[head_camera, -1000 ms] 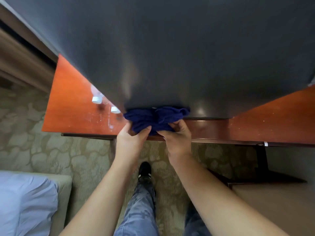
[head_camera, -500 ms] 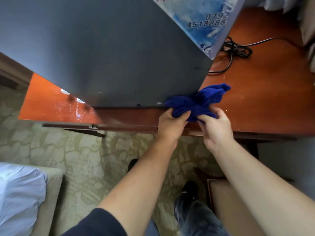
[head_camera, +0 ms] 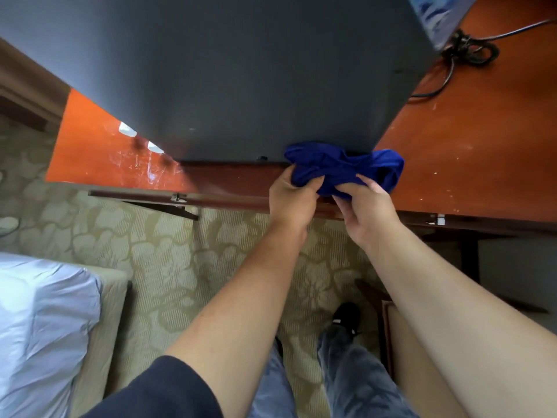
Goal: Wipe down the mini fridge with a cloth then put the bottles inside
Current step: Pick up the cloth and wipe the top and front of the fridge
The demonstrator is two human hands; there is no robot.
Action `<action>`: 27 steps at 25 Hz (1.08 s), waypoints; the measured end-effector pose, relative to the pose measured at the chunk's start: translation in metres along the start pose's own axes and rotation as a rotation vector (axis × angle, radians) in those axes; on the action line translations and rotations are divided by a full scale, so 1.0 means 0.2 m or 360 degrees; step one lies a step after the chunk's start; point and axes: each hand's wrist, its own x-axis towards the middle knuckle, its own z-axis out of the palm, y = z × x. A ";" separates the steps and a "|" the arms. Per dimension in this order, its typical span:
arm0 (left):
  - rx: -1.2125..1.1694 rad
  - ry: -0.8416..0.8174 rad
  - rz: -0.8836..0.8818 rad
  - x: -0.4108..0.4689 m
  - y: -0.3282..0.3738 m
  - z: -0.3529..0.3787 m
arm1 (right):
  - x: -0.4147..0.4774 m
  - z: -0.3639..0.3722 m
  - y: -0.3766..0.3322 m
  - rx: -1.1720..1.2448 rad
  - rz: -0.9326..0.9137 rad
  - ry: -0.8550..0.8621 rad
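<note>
The blue cloth [head_camera: 343, 167] is bunched against the bottom edge of the mini fridge [head_camera: 241, 70], on its dark grey face near the right corner, and rests on the wooden desk [head_camera: 467, 152]. Both hands are clamped on it. The left hand [head_camera: 291, 200] pinches the left lobe, with the cloth at its 1 o'clock. The right hand [head_camera: 366, 211] grips the middle from below, with the cloth at its 11 o'clock. The right lobe hangs free at 3 o'clock, past the fridge corner. Two white bottle caps [head_camera: 127, 129] peek out from behind the fridge at the cloth's 9 o'clock; the bottle bodies are hidden. A coiled black power cord [head_camera: 470, 51] lies on the desk at 1 o'clock. A bed [head_camera: 39, 321] is at 8 o'clock, and patterned carpet [head_camera: 180, 267] lies under the desk edge.
</note>
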 end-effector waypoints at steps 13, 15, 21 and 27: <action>0.0070 0.0154 0.0147 0.12 0.42 -0.81 | -0.26 0.83 0.46 0.0218 0.0189 0.0032; -0.0004 0.0158 0.0145 0.10 0.51 -0.89 | -0.35 0.94 0.47 0.0245 0.0206 -0.0007; -0.0214 0.0238 0.0268 0.02 0.67 -0.97 | -0.58 1.11 0.40 0.0256 0.0205 -0.0193; -0.0357 0.0199 0.0119 -0.10 0.66 -0.66 | -0.58 0.83 0.15 0.0218 0.0088 -0.0197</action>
